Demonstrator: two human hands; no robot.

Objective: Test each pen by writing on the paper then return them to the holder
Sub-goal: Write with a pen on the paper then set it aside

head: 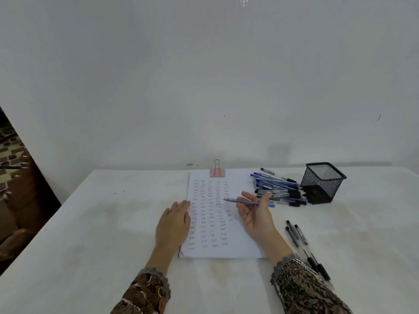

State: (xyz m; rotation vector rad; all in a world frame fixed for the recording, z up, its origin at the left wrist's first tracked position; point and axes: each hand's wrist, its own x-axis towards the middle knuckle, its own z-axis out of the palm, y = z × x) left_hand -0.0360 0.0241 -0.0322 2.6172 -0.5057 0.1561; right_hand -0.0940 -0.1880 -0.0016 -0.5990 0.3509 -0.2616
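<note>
A white paper (240,241) with columns of the word "Test" lies on the table, clipped at its top by a pink binder clip (217,172). My left hand (175,220) rests flat on the paper's left edge. My right hand (256,214) holds a blue pen (247,202) above the paper's right side, tip pointing left. A pile of several blue and black pens (277,189) lies right of the paper. The black mesh holder (323,182) stands tilted against the pile's right end.
Three black pens (301,243) lie on the white table (102,223) to the right of my right forearm. A white wall rises behind the table. Brown furniture (15,189) shows at the far left.
</note>
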